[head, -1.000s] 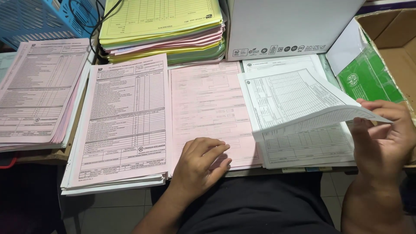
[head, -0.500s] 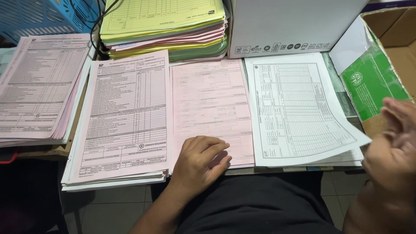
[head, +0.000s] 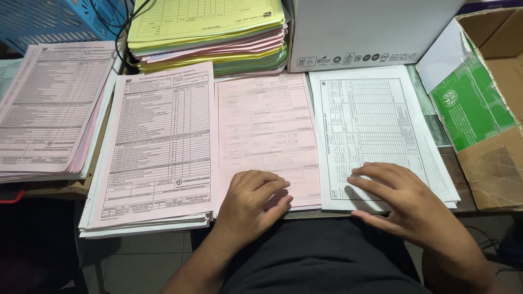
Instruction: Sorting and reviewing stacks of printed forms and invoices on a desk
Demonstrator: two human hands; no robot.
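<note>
Since 0.5 s ago the right hand (head: pixel 406 204) has come down from the air at the far right and now lies flat on the white form stack (head: pixel 376 130), whose lifted sheet has settled; left hand (head: pixel 253 204) hasn't budged.

Right hand: fingers spread, palm down, pressing the stack's near edge, prob. to flatten the thin sheet and square it w/ those below. It pinches nothing. Left hand: fingers loosely curled, tips resting on the near edge of the pink form (head: pixel 267 136), likely pinning it so it doesn't slide off the bench (head: pixel 436 130).

White stack sits under and just beyond the right hand; paper is thin, matte, printed w/ a fine grid table. Left of the left hand, a thicker pink form pile (head: pixel 158 147) overhangs the bench edge, pages slightly fanned. Beyond both hands: a mixed yellow/pink/green paper stack (head: pixel 210 32) and a white carton (head: pixel 370 30). Right of the right hand, an open cardboard box (head: pixel 496 163) holding a glossy green packet (head: pixel 468 106).
</note>
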